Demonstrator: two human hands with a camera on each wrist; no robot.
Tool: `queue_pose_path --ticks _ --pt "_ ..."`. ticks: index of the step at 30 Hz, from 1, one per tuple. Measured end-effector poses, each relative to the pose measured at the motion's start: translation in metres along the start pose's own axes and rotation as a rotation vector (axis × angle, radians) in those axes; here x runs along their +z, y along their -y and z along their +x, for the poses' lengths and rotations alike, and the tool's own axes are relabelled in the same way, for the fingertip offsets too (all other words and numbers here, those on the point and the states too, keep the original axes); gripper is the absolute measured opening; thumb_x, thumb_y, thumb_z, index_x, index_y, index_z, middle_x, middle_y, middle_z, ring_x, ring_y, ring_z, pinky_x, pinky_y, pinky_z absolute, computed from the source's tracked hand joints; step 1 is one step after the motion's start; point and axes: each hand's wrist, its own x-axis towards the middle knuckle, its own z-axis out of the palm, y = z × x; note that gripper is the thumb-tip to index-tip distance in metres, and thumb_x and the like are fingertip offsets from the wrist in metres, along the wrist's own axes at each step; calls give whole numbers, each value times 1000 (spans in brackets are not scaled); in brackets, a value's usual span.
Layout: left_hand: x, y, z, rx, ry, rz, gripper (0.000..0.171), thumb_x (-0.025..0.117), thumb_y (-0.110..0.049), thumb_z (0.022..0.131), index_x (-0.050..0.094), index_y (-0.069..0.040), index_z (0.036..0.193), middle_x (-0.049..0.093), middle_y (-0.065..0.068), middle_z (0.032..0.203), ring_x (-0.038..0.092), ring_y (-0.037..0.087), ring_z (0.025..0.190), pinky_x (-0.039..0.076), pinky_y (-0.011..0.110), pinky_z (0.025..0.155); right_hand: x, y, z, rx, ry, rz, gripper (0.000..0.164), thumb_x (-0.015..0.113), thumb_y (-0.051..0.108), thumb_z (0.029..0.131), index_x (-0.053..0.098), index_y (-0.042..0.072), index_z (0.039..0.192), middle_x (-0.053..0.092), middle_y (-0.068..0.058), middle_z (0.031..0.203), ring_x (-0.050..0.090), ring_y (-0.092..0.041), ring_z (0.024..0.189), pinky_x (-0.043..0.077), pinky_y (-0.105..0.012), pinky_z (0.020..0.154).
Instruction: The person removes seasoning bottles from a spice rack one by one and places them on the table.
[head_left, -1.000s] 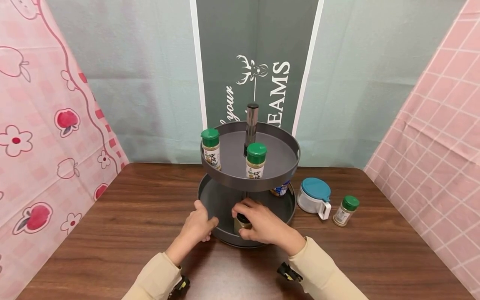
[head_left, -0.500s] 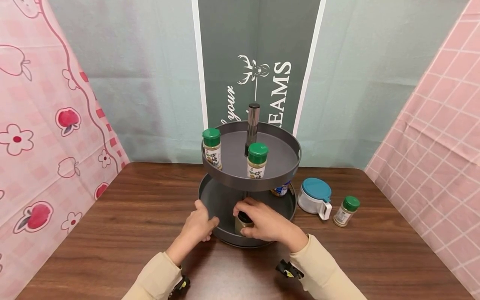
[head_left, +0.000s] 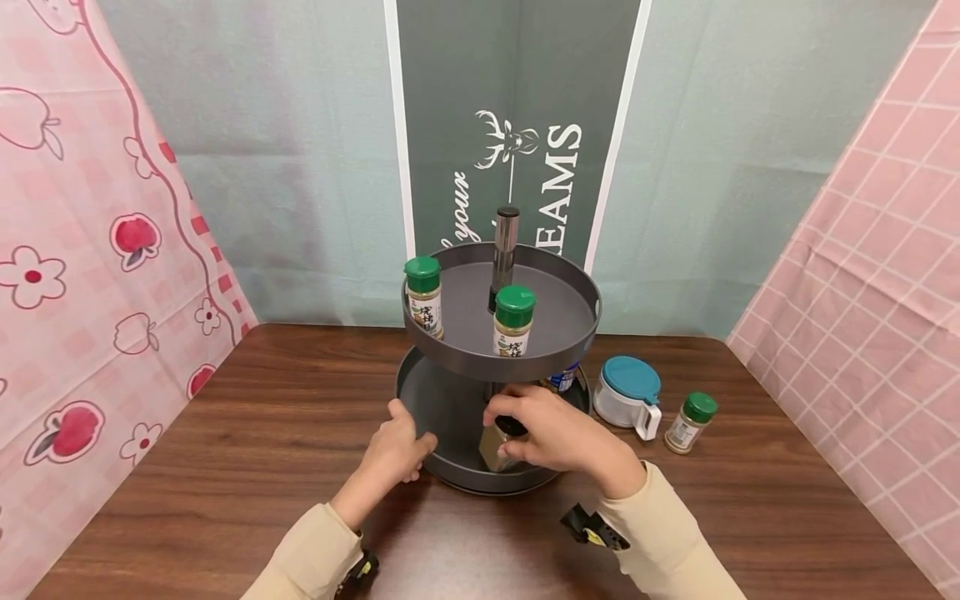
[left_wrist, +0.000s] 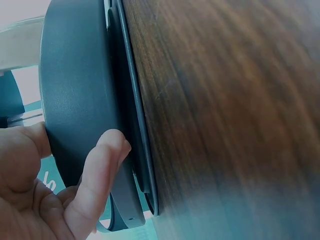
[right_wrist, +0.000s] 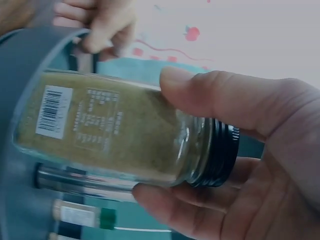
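Note:
My right hand (head_left: 551, 427) holds a square glass jar (right_wrist: 105, 127) of pale brownish-green powder with a black lid (right_wrist: 222, 152). The jar tilts over the lower tray of a two-tier dark grey rack (head_left: 450, 408), its base low inside the rim. A barcode label shows on its side in the right wrist view. My left hand (head_left: 393, 450) grips the lower tray's rim (left_wrist: 80, 90) at its left front, thumb on one side and fingers on the other. Two green-capped seasoning bottles, one at the left (head_left: 423, 300) and one in front (head_left: 514, 321), stand on the upper tray.
A blue-labelled jar (head_left: 562, 379) sits at the lower tray's back right, partly hidden. Right of the rack stand a white container with a teal lid (head_left: 630, 392) and another green-capped bottle (head_left: 690, 423) on the wooden table (head_left: 285, 408). A metal post (head_left: 506, 250) rises through the rack.
My right hand has shifted right with the black-lidded jar, which stood more upright before and now leans. The left hand keeps its place on the rim.

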Motion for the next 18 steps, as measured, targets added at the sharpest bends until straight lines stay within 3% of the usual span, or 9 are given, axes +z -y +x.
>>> queue_pose_path --ticks 7,18 --pt "0 0 0 -6 3 13 38 58 -14 76 30 1 97 52 5 44 47 12 30 43 27 32 -17 3 -7 67 18 -10 25 73 14 70 61 15 92 52 6 82 47 -12 74 46 -32 65" --pt "1 1 1 -4 3 24 38 58 -14 76 30 1 96 51 5 44 47 12 30 43 26 32 -23 -1 -16 31 0 -26 27 74 10 67 62 14 91 57 2 87 52 -13 79 48 -35 67"
